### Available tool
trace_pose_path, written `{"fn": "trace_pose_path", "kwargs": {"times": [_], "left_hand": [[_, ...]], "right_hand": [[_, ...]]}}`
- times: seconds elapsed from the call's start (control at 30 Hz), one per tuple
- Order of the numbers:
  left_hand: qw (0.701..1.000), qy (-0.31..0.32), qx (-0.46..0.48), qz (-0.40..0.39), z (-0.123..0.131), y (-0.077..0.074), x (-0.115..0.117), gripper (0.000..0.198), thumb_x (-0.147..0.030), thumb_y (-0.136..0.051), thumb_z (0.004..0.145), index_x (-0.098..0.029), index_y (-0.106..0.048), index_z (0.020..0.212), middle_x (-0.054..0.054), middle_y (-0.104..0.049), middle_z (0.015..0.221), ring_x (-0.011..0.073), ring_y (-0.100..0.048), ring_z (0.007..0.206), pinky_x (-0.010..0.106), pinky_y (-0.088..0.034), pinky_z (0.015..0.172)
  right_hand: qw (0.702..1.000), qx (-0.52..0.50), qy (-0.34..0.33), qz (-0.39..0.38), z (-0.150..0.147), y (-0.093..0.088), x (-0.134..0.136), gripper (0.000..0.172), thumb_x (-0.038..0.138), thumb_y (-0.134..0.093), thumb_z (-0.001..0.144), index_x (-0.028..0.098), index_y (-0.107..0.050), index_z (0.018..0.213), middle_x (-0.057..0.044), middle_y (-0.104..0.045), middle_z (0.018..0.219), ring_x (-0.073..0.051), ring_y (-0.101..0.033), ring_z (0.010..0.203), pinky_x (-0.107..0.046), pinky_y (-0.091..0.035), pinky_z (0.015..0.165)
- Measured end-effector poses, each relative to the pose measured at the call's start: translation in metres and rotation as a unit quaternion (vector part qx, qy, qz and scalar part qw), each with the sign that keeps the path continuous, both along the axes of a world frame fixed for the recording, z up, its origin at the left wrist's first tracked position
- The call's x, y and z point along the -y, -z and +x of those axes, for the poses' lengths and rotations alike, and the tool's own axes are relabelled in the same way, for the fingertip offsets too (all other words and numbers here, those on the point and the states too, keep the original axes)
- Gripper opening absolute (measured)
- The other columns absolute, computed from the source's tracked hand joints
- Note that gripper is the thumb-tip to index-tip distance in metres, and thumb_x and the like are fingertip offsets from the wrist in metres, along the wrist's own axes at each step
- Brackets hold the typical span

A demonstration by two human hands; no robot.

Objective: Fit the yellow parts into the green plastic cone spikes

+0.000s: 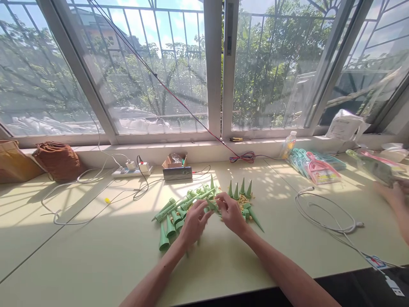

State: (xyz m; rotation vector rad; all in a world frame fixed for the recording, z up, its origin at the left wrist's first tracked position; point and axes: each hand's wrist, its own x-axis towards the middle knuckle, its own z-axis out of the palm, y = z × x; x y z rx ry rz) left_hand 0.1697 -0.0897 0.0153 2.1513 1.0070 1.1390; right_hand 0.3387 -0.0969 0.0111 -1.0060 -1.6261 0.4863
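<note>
My left hand (194,219) is closed around a green plastic piece (211,205), held low over a pile of similar parts. Close beside it, my right hand (230,213) has its fingers pinched together near that piece; whatever lies between them is too small to make out. Hollow green cones (164,239) lie on the left side of the pile, with a long green stick (191,199) across it. Several pointed green cones (243,187) stand upright beyond my right hand, beside small yellowish pieces (243,200). Another green spike (256,218) lies on its side at the right.
A power strip (132,169) and a small cardboard box (175,160) with a dark device (177,173) stand toward the window. White cables (326,221) coil at the right. Pink and teal plastic items (321,168) lie near a bottle (288,145). Another person's hand (398,196) is at far right.
</note>
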Motion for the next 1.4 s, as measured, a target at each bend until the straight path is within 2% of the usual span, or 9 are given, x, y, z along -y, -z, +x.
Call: {"fn": "trace_pose_path", "kwargs": {"times": [0.13, 0.23, 0.3, 0.4, 0.5, 0.73, 1.0, 1.13, 1.4], "left_hand": [[0.987, -0.021, 0.103, -0.124, 0.008, -0.003, 0.004, 0.031, -0.048, -0.055, 0.089, -0.018, -0.06, 0.099, 0.002, -0.061, 0.075, 0.0097, -0.053, 0.047, 0.019, -0.043, 0.039], [0.967, -0.003, 0.147, -0.208, 0.008, -0.008, 0.003, 0.048, -0.058, -0.049, 0.089, -0.015, -0.059, 0.071, -0.002, -0.052, 0.05, 0.0093, -0.049, 0.036, 0.019, -0.038, 0.035], [0.941, 0.038, 0.163, -0.293, 0.007, -0.01, 0.001, 0.06, -0.066, -0.045, 0.087, -0.013, -0.058, 0.061, 0.0, -0.053, 0.048, 0.0098, -0.048, 0.033, 0.02, -0.034, 0.032], [0.891, 0.111, 0.17, -0.407, 0.005, -0.009, 0.0, 0.066, -0.071, -0.046, 0.084, -0.011, -0.063, 0.063, 0.004, -0.058, 0.054, 0.0104, -0.051, 0.035, 0.019, -0.031, 0.03], [0.868, 0.15, 0.185, -0.436, 0.005, -0.007, 0.001, 0.065, -0.07, -0.052, 0.081, -0.008, -0.067, 0.071, 0.006, -0.062, 0.059, 0.0091, -0.051, 0.038, 0.018, -0.034, 0.033], [0.873, 0.152, 0.188, -0.424, 0.006, -0.001, 0.0, 0.062, -0.068, -0.051, 0.083, -0.009, -0.069, 0.074, 0.007, -0.065, 0.063, 0.0079, -0.049, 0.04, 0.02, -0.038, 0.038], [0.962, 0.078, 0.103, -0.24, 0.008, -0.005, 0.007, 0.041, -0.052, -0.063, 0.083, -0.015, -0.056, 0.065, 0.0, -0.058, 0.048, 0.0099, -0.051, 0.038, 0.02, -0.038, 0.042], [0.982, 0.036, 0.086, -0.166, 0.009, -0.005, 0.01, 0.033, -0.044, -0.068, 0.081, -0.018, -0.054, 0.068, -0.002, -0.055, 0.051, 0.0101, -0.051, 0.041, 0.021, -0.04, 0.041], [0.992, 0.018, 0.081, -0.094, 0.01, -0.008, 0.01, 0.025, -0.04, -0.066, 0.082, -0.017, -0.061, 0.073, 0.002, -0.053, 0.078, 0.0087, -0.054, 0.05, 0.02, -0.045, 0.04]], "right_hand": [[0.999, -0.009, 0.034, 0.01, 0.002, -0.001, 0.0, 0.021, 0.033, -0.041, 0.098, 0.018, -0.054, 0.093, 0.004, -0.043, 0.063, -0.011, -0.034, 0.051, -0.022, -0.029, 0.049], [0.999, -0.013, 0.041, 0.014, 0.004, -0.001, -0.001, 0.021, 0.033, -0.04, 0.099, 0.018, -0.054, 0.094, 0.004, -0.042, 0.062, -0.011, -0.035, 0.052, -0.022, -0.03, 0.05], [0.999, -0.007, 0.031, 0.017, 0.005, -0.001, -0.001, 0.021, 0.033, -0.04, 0.099, 0.018, -0.054, 0.094, 0.004, -0.043, 0.062, -0.011, -0.037, 0.052, -0.022, -0.032, 0.051], [0.999, 0.016, 0.004, 0.03, 0.004, 0.001, 0.0, 0.02, 0.033, -0.04, 0.098, 0.019, -0.054, 0.094, 0.003, -0.045, 0.063, -0.011, -0.041, 0.054, -0.021, -0.036, 0.053], [0.999, 0.033, -0.015, 0.037, 0.003, 0.002, 0.0, 0.018, 0.03, -0.04, 0.098, 0.019, -0.055, 0.095, 0.003, -0.048, 0.064, -0.012, -0.043, 0.054, -0.021, -0.037, 0.055], [0.999, 0.032, -0.023, 0.03, 0.006, 0.003, 0.001, 0.018, 0.029, -0.041, 0.098, 0.018, -0.055, 0.096, 0.003, -0.046, 0.065, -0.011, -0.041, 0.054, -0.021, -0.036, 0.054], [0.999, -0.015, -0.046, 0.001, 0.003, 0.002, 0.001, 0.016, 0.031, -0.042, 0.097, 0.019, -0.053, 0.097, 0.004, -0.041, 0.064, -0.011, -0.035, 0.051, -0.021, -0.033, 0.049], [0.998, -0.035, -0.053, -0.008, 0.003, 0.002, 0.001, 0.017, 0.032, -0.042, 0.097, 0.02, -0.052, 0.101, 0.004, -0.039, 0.064, -0.012, -0.035, 0.051, -0.022, -0.036, 0.05], [0.995, -0.067, -0.072, -0.033, 0.002, 0.001, 0.001, 0.017, 0.034, -0.043, 0.097, 0.02, -0.051, 0.101, 0.004, -0.038, 0.064, -0.011, -0.034, 0.051, -0.022, -0.036, 0.049]]}}
